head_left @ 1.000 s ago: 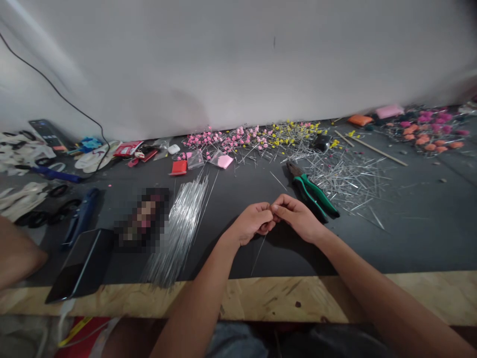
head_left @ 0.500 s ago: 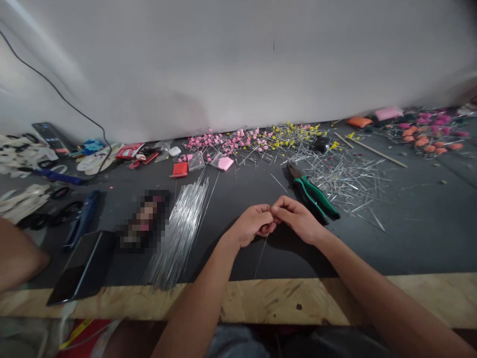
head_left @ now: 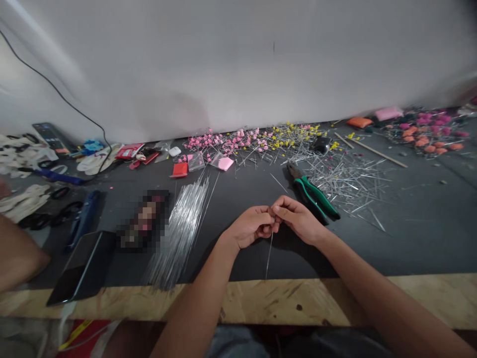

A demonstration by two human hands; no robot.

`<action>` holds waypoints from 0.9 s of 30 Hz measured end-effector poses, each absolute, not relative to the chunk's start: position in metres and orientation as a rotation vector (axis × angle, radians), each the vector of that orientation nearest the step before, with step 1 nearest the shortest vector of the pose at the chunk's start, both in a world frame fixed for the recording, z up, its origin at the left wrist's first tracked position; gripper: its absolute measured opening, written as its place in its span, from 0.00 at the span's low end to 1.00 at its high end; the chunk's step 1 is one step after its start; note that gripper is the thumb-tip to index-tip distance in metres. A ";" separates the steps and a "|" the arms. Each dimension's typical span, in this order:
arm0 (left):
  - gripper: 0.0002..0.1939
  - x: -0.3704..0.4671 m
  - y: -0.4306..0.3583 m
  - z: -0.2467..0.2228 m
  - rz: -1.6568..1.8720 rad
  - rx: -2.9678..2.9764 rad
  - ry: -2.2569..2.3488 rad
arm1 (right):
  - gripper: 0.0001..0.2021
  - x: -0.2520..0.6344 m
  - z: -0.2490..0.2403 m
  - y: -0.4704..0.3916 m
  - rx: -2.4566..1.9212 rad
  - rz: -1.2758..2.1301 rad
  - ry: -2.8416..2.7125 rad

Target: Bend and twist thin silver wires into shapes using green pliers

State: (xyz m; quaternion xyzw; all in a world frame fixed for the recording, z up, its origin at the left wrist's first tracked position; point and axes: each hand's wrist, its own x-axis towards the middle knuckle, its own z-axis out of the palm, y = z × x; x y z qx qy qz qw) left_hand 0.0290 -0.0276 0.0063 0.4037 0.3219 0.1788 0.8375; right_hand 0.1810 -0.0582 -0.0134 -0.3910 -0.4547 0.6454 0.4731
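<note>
Since a moment ago, the lower end of the thin wire point(head_left: 269, 253) has swung rightward, so it hangs closer to straight down; we take this as a sign that the wire is being turned between the fingers, with the shaping at its top unfinished. Our left hand point(head_left: 255, 224) and right hand point(head_left: 298, 219) meet left of the green-handled pliers point(head_left: 316, 193) and nearer to us, the fingers of both pinched narrow on the wire's upper part; the very tip is hidden, and we cannot tell which hand grips harder. The wire's long axis runs from the fingertips toward us, away from the pliers, its free end pointing down with a slight leftward lean. Whether that end touches the bench point(head_left: 421, 233), we cannot tell.
</note>
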 end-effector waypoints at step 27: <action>0.03 0.036 -0.031 0.004 0.434 0.923 0.776 | 0.10 0.179 -0.016 -0.058 -1.027 1.502 -1.101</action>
